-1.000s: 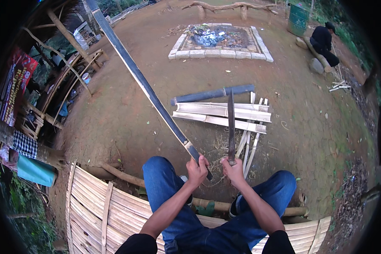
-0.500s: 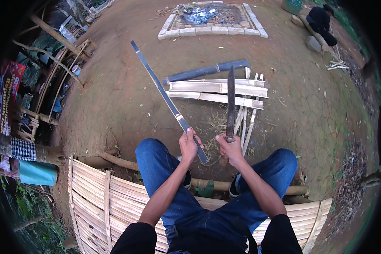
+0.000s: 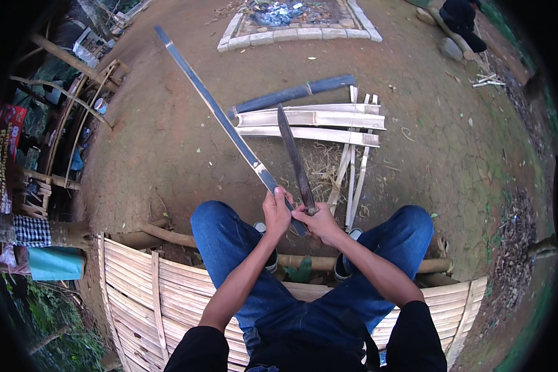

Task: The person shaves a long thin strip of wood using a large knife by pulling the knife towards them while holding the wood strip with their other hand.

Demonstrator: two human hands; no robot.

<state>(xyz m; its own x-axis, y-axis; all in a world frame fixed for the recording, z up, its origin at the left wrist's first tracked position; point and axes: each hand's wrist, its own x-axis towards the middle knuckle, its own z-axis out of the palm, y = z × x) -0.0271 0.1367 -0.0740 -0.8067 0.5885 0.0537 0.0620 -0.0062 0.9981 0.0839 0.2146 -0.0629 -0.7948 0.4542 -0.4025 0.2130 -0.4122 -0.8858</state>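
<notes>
The long knife (image 3: 296,158) has tilted left and the right hand (image 3: 318,222), gripping its handle, has moved in beside the left hand (image 3: 278,214), which clasps the dark bamboo strip (image 3: 225,121) near its lower end. Beyond, split bamboo pieces (image 3: 347,120) lie on the ground (image 3: 161,149).

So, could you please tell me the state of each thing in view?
Left hand: closed around the dark bamboo strip
Right hand: gripping the machete
Dark bamboo strip: split, held at a slant
Machete: unsheathed, blade pointing away
Pale bamboo pieces: split, lying on the ground
Dark bamboo piece: lying beyond them
Fire pit: ashy, no flames visible
</notes>
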